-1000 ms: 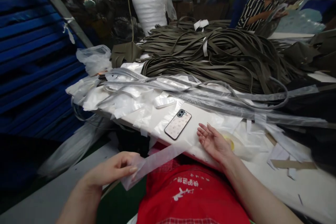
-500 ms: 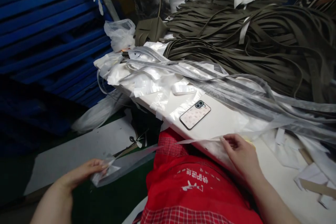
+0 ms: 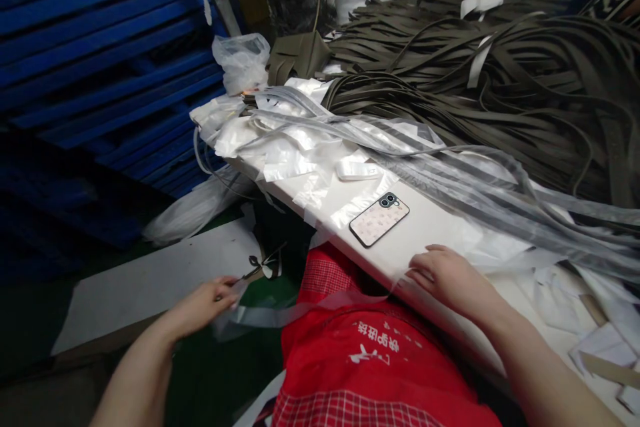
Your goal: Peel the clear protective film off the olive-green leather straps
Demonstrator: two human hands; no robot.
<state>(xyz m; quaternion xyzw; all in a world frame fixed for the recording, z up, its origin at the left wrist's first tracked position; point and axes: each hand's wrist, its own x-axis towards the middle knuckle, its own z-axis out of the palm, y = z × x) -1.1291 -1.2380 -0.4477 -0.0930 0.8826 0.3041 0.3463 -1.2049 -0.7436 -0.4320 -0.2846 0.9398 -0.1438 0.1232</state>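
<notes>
So in the head view, the person's left hand point(image 3: 209, 303) is off the table's edge, fingers curled round one end of a clear plastic strip point(image 3: 280, 315). The strip sags across the lap, over a red apron point(image 3: 380, 360), and its other end runs up to the right hand point(image 3: 443, 273). Those fingers are bent by the table edge, and I can't tell if they're really gripping it. A phone point(image 3: 379, 219) lies camera side up on the white table point(image 3: 425, 230), just beyond that hand. Behind it there's a messy run of clear strips point(image 3: 450, 180), then a big heap of dark olive straps point(image 3: 480, 100). Blue pallets point(image 3: 115, 47) are stacked off to the left.
</notes>
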